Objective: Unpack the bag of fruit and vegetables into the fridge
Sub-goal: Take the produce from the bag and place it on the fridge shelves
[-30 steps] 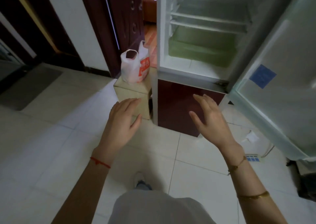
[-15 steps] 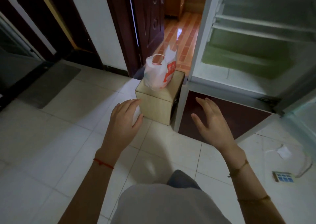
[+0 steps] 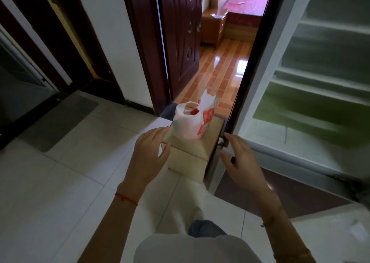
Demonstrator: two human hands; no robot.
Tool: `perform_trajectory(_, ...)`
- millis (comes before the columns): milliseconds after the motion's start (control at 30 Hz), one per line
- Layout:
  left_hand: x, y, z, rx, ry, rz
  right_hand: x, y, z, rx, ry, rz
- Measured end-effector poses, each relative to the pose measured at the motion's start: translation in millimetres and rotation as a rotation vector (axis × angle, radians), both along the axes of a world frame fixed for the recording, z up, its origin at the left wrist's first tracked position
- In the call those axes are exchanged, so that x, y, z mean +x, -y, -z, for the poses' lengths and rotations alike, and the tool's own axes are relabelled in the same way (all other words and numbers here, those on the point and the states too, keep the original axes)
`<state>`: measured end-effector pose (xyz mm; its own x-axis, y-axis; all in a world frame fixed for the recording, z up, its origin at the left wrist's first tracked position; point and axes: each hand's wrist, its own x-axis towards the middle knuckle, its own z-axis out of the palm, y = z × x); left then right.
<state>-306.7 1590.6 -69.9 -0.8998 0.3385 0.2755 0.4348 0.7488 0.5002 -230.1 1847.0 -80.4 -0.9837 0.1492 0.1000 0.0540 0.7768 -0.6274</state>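
Left hand and right hand at mid-frame, fingers spread and relaxed, neither holding anything; both reach toward the bag, just short of it.

Risks, as judged: thin plastic, loose handles; a grab at one handle only could tip the bag off the box and spill the contents; bag sits toward the box's far right corner, near the fridge frame, so a snag there is possible.

Bag: white with orange print, upright at centre frame, mouth open, something red inside; contents otherwise hidden. Fridge open, right of frame.
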Motion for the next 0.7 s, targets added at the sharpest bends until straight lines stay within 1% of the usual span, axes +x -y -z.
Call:
perform_trajectory(167, -59.1, -18.2, 4.6, -0.051, 0.003, -0.011, -71.5, -13.4, 3.5, 0.004, 0.0, -0.045)
perform_trajectory(333, -111.4, -30.4, 13.6, -0.031, 0.016, -0.021, -129.7, -13.6, 8.2, -0.008, -0.036, -0.049)
perform_trajectory(433, -144.1, -38.0, 20.2, -0.013, 0.017, -0.002, -168.9, -16.8, 17.1, -0.028, -0.001, -0.015)
perform_trajectory(533, -182.2, -44.1, 31.8, -0.036, 0.044, 0.022, -208.7, -19.8, 29.3, -0.045, 0.038, 0.032)
perform_trajectory(700, -252.9, -50.8, 46.7, -0.053, 0.075, 0.104, -271.6, -21.0, 42.9, -0.045, 0.076, 0.15)
